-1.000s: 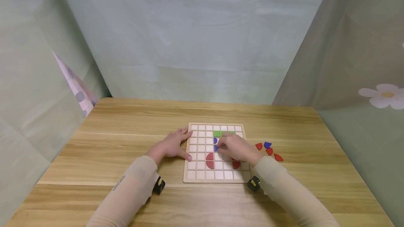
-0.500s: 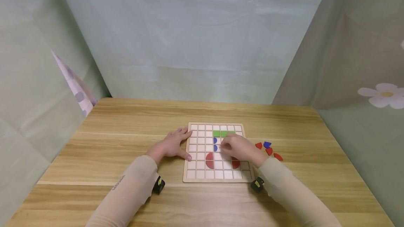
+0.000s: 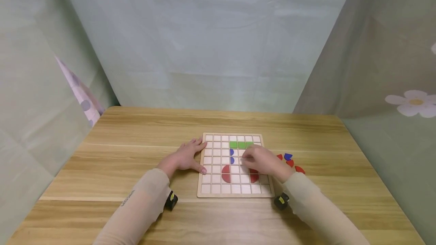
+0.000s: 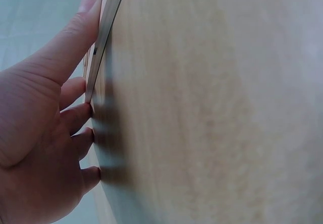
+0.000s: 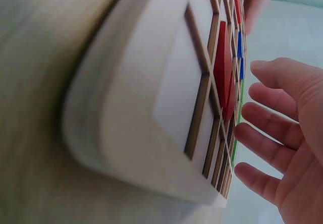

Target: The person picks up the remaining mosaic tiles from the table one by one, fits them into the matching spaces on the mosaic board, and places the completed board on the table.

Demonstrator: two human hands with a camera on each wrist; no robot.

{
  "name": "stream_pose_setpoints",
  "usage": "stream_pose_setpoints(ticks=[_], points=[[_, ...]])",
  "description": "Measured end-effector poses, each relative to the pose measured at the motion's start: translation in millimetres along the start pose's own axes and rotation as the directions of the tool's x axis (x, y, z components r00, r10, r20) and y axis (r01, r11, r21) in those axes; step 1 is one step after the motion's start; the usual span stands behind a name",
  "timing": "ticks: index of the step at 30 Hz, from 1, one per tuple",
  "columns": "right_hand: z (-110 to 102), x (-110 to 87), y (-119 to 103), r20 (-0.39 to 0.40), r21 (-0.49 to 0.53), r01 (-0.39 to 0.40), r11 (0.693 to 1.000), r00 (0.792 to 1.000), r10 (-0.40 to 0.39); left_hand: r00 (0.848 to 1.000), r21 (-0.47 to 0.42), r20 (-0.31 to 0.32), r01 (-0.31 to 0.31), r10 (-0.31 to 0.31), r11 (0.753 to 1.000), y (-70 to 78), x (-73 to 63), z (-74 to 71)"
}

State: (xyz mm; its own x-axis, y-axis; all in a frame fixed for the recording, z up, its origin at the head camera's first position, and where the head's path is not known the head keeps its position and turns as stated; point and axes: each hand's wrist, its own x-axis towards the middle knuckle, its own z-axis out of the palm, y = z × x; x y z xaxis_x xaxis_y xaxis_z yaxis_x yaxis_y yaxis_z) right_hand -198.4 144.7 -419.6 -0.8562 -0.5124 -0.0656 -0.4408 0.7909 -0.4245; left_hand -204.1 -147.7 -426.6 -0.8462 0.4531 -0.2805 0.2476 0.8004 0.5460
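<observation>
A wooden grid board (image 3: 235, 195) lies on the table. My left hand (image 3: 185, 157) rests at its left edge, thumb on the rim and fingers spread, as the left wrist view also shows. Over the right half of the grid hovers my right hand (image 3: 260, 160). In the right wrist view its thumb and fingers are apart, with nothing seen between them. Just left of it, two blue rounded pieces (image 3: 232, 152) sit one above the other in the grid. Green squares (image 3: 241, 144) form a row above. Red rounded pieces (image 3: 226, 174) lie lower left, and another red shape (image 3: 254, 177) is partly hidden under the right hand.
To the right of the board, several loose red pieces (image 3: 299, 169) and blue ones (image 3: 288, 157) lie on the wooden table (image 3: 136, 124), partly behind the right wrist. Cloth curtains (image 3: 218, 48) hang behind and at both sides.
My right hand has shifted a little to the right, away from the blue pieces, which now show fully along with more of the green row. The left hand has stayed put.
</observation>
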Motion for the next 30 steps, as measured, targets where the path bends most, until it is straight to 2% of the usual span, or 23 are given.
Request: stream_pose_setpoints(ticks=[4, 20, 30], points=[[-1.4, -2.7, 2.4, 0.0, 0.018, -0.025, 1.0, 1.0, 0.025, 1.0, 0.005, 0.001, 0.0, 0.0, 1.0, 0.3, 0.6, 0.2], [-5.1, -9.9, 15.3, -0.042, 0.014, -0.012, 1.0, 0.999, 0.012, 1.0, 0.011, 0.006, 0.0, 0.0, 1.0, 2.0, 1.9, 0.0], [-10.0, -16.6, 19.9, -0.037, 0.023, -0.037, 0.999, 0.999, 0.038, 1.0, 0.013, 0.009, 0.001, -0.001, 1.0, 3.3, 1.0, 0.4]])
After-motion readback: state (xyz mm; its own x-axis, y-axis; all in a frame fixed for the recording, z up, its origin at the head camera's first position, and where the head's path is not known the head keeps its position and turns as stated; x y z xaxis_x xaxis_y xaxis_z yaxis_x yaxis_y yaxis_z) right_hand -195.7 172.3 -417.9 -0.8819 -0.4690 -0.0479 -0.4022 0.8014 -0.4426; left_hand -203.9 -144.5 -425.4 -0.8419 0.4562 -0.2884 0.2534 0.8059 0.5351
